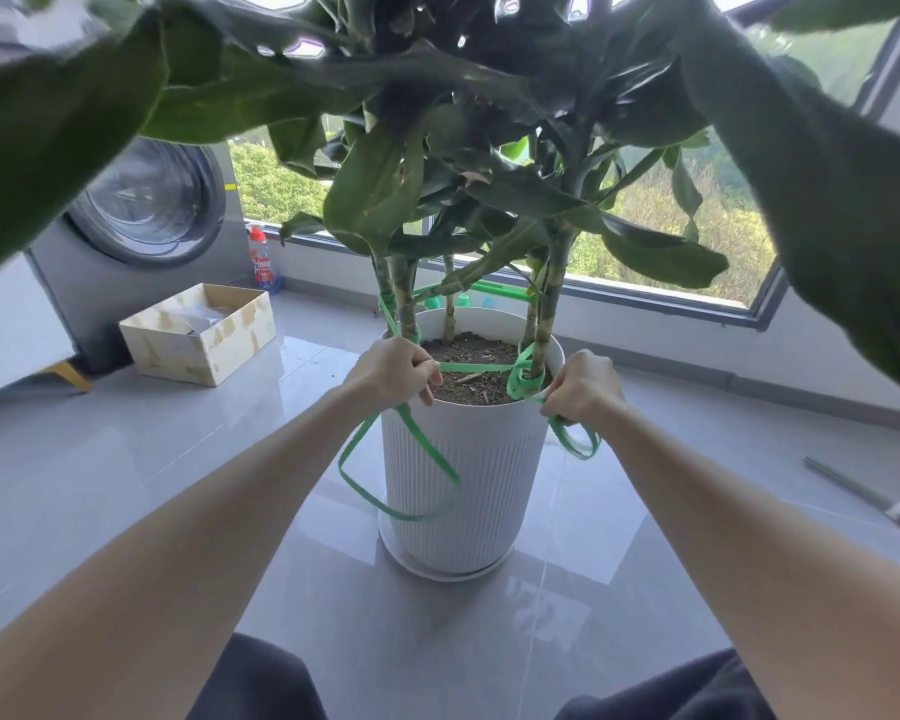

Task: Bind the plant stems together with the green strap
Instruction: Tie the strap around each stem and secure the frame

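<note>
At mid-frame, the left hand (393,368) and right hand (585,387) sit apart at opposite rims of the white ribbed pot (463,459), each with fingers curled tight on the green strap (476,366). The strap stretches across the soil between them, winds round the plant stems (405,298) on both sides, and hangs in loose loops down the pot's front. A washing machine (146,210) and an open cardboard box (198,332) stand on the tiled floor at the left of the frame.

The strap (476,366) passes partly hidden behind stems (409,283); bottle (265,265) label unreadable.
</note>
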Demonstrator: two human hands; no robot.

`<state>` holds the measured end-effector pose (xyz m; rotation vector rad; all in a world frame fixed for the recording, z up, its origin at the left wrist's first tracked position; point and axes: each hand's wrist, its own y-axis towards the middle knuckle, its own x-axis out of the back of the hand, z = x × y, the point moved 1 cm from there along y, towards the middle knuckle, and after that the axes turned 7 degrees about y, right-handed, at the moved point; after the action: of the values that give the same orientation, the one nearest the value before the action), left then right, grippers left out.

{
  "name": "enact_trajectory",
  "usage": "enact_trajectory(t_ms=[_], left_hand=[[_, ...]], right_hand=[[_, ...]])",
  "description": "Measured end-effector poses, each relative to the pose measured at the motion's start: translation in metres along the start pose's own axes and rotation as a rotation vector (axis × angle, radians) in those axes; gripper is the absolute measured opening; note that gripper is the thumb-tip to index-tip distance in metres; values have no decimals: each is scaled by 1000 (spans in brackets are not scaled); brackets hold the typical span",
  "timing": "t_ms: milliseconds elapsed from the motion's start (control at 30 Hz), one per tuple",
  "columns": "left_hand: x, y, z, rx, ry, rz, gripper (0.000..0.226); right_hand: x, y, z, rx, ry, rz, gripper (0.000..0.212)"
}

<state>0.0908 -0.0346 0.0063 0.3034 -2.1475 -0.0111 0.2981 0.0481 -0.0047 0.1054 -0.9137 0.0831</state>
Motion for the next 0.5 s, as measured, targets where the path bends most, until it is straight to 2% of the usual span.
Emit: enact_trajectory(t_ms=[133,267,400,500], left_hand=[[3,-4,5,27,13,-3,26],[6,-6,4,59,29,-34,28],[5,-8,0,83,58,-54,29],[6,-9,-1,88,72,-57,28]], right_hand=[[3,-10,2,-44,-202,107,39],[1,-13,6,-47,-274,147,41],[0,-9,7,-41,-233,158,36],[-1,-5,11,-63,-101,249,34]])
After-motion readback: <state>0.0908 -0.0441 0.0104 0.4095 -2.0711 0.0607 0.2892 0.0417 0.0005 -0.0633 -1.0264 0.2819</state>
